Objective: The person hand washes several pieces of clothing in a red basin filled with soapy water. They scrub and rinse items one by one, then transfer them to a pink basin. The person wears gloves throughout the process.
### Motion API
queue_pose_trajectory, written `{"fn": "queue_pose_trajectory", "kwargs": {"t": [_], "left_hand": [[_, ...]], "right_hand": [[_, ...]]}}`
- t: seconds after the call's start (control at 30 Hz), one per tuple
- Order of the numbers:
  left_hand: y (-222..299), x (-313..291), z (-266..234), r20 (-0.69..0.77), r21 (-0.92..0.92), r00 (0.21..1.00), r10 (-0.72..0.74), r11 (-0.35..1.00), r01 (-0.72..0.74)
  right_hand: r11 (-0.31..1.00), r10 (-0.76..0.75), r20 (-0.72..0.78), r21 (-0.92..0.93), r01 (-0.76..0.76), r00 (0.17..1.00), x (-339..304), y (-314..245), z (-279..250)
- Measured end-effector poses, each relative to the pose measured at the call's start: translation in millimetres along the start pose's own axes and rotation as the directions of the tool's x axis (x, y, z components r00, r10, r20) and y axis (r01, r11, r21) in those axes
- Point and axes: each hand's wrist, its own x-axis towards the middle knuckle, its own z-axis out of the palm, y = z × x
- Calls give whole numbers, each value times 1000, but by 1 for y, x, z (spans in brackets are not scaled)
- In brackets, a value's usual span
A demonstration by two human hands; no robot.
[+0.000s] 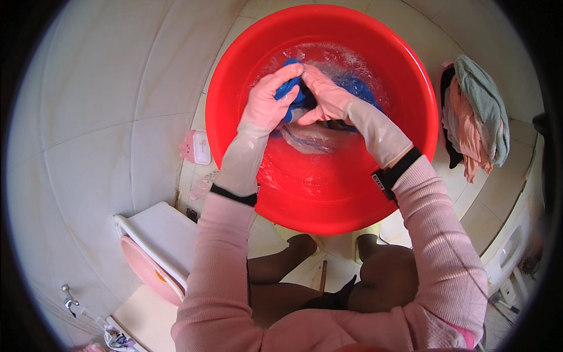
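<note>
Both of my hands wear rubber gloves, pink at the fingers and pale at the cuffs. They meet over a large red basin [319, 202] of sudsy water. Bunched blue cloth [286, 89] with a dark part is in the grip of my left hand [267, 100], its fingers curled round it. From the other side my right hand [331, 97] closes on the same cloth, fingertips touching the left ones. More blue fabric [358, 88] lies in the water behind my right hand. A pale, sheer-looking piece [314, 139] floats just below the hands.
Right of the basin hangs or lies a heap of clothes, with a grey-green towel-like piece [484, 105] and a peach one [467, 132]. On the left are a pink-and-white soap dish [201, 148], a white panel [161, 232], a pink basin [146, 270] and a wall tap [69, 300].
</note>
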Motion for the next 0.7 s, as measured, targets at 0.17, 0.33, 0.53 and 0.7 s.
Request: {"fn": "queue_pose_trajectory", "kwargs": {"t": [0.17,0.33,0.53,0.7], "left_hand": [[115,27,-1,-172,-340,973,157,917,-208],[135,43,1,-171,-279,981,-89,960,38],[107,21,-20,-87,23,975,-206,978,209],[101,9,-15,225,-529,913,-341,744,408]], "right_hand": [[560,-145,314,808,-184,938,-24,-63,5],[630,64,28,774,-62,998,-47,-93,28],[593,253,202,741,-317,946,-57,-91,28],[682,181,202,679,-271,962,-51,-82,36]]}}
